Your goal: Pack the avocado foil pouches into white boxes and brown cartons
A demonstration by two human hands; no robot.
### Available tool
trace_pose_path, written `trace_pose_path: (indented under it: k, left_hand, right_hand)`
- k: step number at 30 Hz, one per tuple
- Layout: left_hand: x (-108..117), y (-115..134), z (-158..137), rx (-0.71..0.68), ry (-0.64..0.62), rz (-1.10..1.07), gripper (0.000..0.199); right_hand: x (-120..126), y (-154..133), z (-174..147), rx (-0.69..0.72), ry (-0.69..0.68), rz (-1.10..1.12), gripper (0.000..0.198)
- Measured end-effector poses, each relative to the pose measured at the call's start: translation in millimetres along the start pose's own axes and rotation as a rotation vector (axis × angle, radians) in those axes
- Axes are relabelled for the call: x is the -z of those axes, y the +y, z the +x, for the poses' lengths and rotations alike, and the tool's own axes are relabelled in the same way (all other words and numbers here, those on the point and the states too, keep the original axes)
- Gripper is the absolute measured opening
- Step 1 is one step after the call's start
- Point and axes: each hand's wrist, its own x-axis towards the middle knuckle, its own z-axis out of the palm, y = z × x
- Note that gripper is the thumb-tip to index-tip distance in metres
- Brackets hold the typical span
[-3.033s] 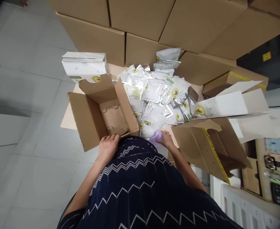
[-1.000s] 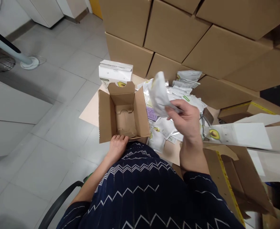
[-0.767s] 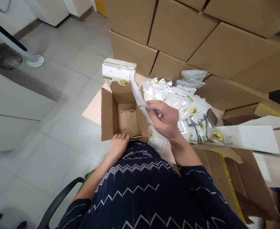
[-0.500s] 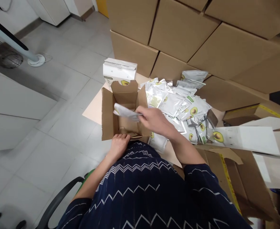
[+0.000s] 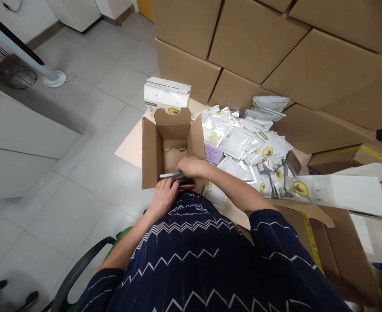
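Now I see the right hand (image 5: 191, 166) lowered into the carton (image 5: 151, 151) by the table's (image 5: 129, 146) near-left corner, so its pinched pouch (image 5: 167, 175) sits within; left hand (image 5: 164, 195) clasps the near rim.

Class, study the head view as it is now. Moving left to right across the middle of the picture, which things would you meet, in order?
White cabinet, open cardboard box, heap of avocado-print pouches, white carton with an avocado picture.

Left of the sachets (image 5: 238, 141) on the tabletop (image 5: 132, 147), a carton (image 5: 174, 132); behind it, a box (image 5: 164, 95); behind the sachets, stacked boxes (image 5: 243, 56).
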Motion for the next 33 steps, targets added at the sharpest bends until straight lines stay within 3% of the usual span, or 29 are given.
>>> trace_pose_path:
  k: [4,9,11,13,14,16,18,20,22,24,26,29,33]
  left_hand:
    - [-6.5,0.7,0.5,0.078,0.09,-0.001,0.046]
    - [-6.2,-1.3,1.8,-0.006,0.031,0.071,0.051]
    - [-4.1,-2.5,1.9,-0.018,0.011,0.08,0.047]
    - [-2.0,-3.2,1.8,-0.024,0.012,0.079,0.045]
    - [-1.3,-3.4,1.8,-0.029,0.017,0.078,0.045]
    - [-0.4,-3.3,1.7,-0.035,0.035,0.077,0.043]
    - [-0.4,-3.0,1.7,-0.035,0.062,0.075,0.042]
    - [-0.8,-2.8,1.7,-0.041,0.092,0.076,0.04]
    - [-1.3,-3.1,1.7,-0.052,0.116,0.083,0.039]
    - [-1.6,-3.8,1.8,-0.065,0.13,0.093,0.039]
    - [-1.8,-4.7,2.2,-0.078,0.14,0.099,0.04]
    - [-2.6,-6.3,3.2,-0.092,0.158,0.109,0.04]
    - [-4.7,-7.9,4.7,-0.103,0.174,0.116,0.04]
  right_hand:
    - [-6.4,-2.9,4.9,-0.046,-0.05,-0.042,0.022]
    - [-10.0,6.3,-10.8,0.141,-0.041,0.037,0.022]
    - [-10.4,19.9,-21.0,0.279,0.084,0.284,0.023]
    - [-14.6,43.2,-32.7,0.299,0.386,0.618,0.027]
    - [-19.3,58.6,-39.1,0.226,0.58,0.761,0.031]
    - [-36.0,93.8,-53.3,-0.085,0.933,0.906,0.037]
    - [-63.1,128.7,-68.8,-0.518,1.062,0.847,0.035]
    - [-98.4,155.0,-83.7,-0.904,0.877,0.676,0.033]
    - [-136.9,168.5,-94.8,-1.135,0.652,0.612,0.046]
    - [-173.1,170.4,-99.6,-1.27,0.505,0.675,0.062]
    - [-203.3,165.5,-97.3,-1.326,0.456,0.782,0.075]
    - [-234.8,157.2,-84.6,-1.343,0.563,0.879,0.082]
    - [-256.5,155.0,-66.8,-1.362,0.758,0.978,0.073]
